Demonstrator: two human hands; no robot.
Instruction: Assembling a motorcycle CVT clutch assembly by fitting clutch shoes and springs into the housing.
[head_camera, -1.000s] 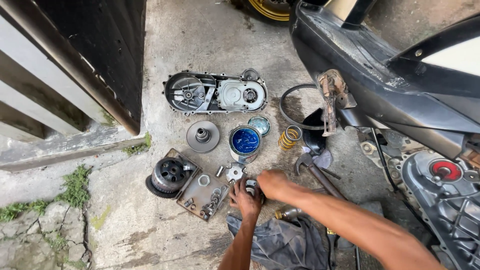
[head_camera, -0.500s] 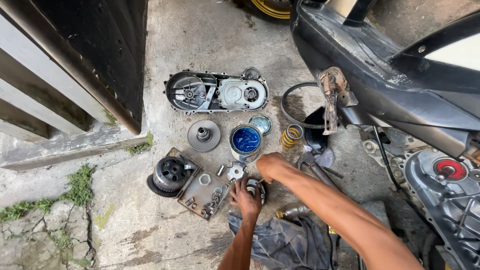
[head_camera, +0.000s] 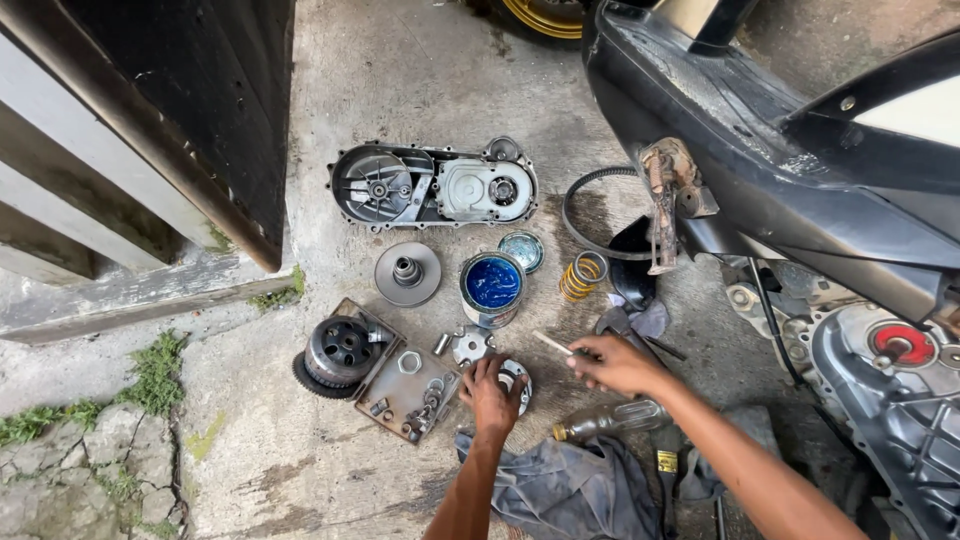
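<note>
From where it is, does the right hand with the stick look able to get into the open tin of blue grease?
Probably yes: the right hand holds a thin stick aimed toward the open blue grease tin, with nothing between them.

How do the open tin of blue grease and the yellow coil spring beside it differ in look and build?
The tin of blue grease is a solid-walled round can filled with glossy blue paste; the yellow coil spring is open wire coils with a hollow middle. The tin is wider than the spring. The tin's lid lies off beside it; the spring has no separate part. Both stand on end on the concrete floor.
</note>
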